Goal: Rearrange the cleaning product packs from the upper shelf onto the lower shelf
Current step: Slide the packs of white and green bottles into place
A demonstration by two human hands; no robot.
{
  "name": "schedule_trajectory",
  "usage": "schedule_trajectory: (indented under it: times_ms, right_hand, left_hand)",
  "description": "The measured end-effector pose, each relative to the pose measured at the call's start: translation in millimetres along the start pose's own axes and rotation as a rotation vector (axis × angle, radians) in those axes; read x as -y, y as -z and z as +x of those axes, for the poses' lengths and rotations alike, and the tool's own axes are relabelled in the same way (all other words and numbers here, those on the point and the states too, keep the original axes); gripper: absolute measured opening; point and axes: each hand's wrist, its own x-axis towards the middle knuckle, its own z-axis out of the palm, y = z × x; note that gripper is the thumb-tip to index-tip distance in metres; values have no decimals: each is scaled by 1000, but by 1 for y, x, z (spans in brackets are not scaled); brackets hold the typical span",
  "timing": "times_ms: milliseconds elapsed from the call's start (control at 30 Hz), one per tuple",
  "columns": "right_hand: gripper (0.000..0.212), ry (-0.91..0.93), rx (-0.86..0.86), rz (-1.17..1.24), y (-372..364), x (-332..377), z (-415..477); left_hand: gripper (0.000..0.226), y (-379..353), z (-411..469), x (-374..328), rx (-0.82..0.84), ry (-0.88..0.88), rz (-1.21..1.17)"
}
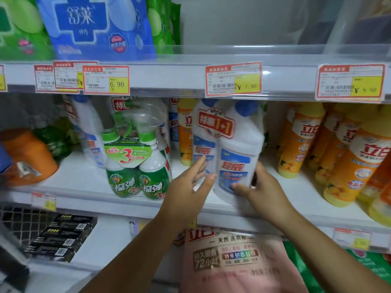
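Observation:
A twin pack of white cleaner bottles (232, 144) with blue caps and a red "1+1" tag stands near the front edge of the middle shelf (84, 187). My left hand (190, 187) lies flat against the pack's left bottle with straight fingers. My right hand (256, 189) grips the lower right side of the pack, thumb on the front label. The upper shelf (232, 58) above the pack shows bare room behind its clear rail.
A green-and-white spray bottle pack (135, 166) stands just left of the twin pack. Yellow-orange detergent bottles (338, 157) fill the right. Blue and green pouches (95, 24) sit on the upper shelf at left. A pink powder bag (234, 261) and black boxes (61, 237) lie below.

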Motion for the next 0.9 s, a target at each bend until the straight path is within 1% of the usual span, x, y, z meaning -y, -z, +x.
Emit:
schedule_trajectory:
  times_ms: [167,267,400,567,600,667,700,733,767,800,900]
  right_hand:
    - [44,-20,-54,24,27,-16,7]
    - [46,-36,-57,61,32,-23,20]
    - [46,-62,-77,107,24,-32,45]
    - [45,-67,-117,27,0,-42,62]
    - [44,-67,-189,-5,-3,-42,62]
    - [41,-11,-468,-82,-5,-33,56]
    - [38,71,-609,-119,-5,-22,50]
    - [31,172,-673,-119,-6,-11,44]
    - [25,251,-646,-98,-8,3,39]
    - [22,290,-561,-68,-14,15,36]
    - [20,243,-244,-60,-46,31,48]
  left_hand:
    - [56,-3,1,2,8,14,143]
    - [56,0,2,6,23,5,219]
    - [55,10,-2,11,27,20,256]
    - [52,25,-3,22,12,42,300]
    - [51,26,-4,23,16,38,315]
    - [50,29,-5,27,36,17,363]
    - [50,30,-5,28,41,3,381]
    - [50,31,-6,30,47,-5,389]
    - [49,33,-6,31,52,-12,393]
    - [49,35,-7,32,55,-22,398]
    - [46,43,-11,37,44,-41,401]
